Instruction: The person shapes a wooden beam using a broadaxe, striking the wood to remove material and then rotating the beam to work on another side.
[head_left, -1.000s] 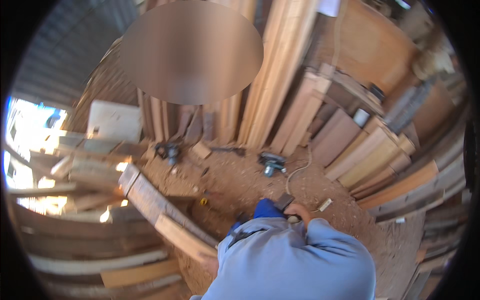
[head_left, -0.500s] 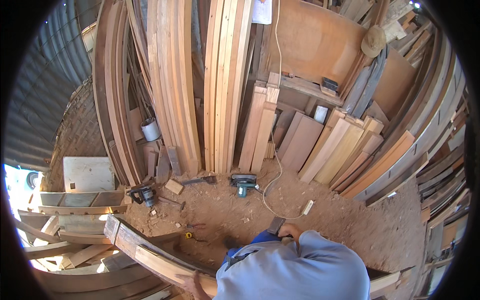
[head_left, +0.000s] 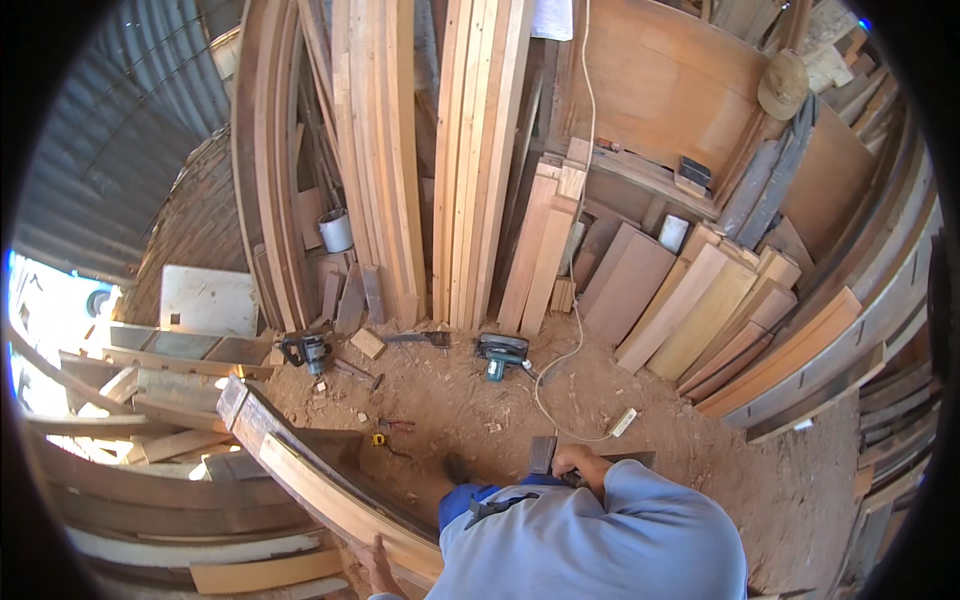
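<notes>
A long pale wooden board (head_left: 320,490) slants from the left toward my body, lying along a thicker dark weathered beam (head_left: 240,405). My left hand (head_left: 377,568) is closed on the board's near edge, thumb up at its side. Beyond my blue-grey sleeve, my right hand (head_left: 578,461) has its fingers curled round a dark, flat rectangular piece (head_left: 543,455). The underside of that piece and most of my right fingertips are hidden. My torso covers the board's right part.
On the dirt floor lie a green circular saw (head_left: 497,368), a drill (head_left: 312,352), a hammer (head_left: 360,374), a yellow tape measure (head_left: 379,440) and a white power strip (head_left: 623,422) on its cord. Planks (head_left: 485,150) lean along the far wall; timber (head_left: 170,500) is piled at left.
The whole view has shifted, so the background sits further right and higher. The dark piece by my right hand has turned more upright. My left hand stays on the board.
</notes>
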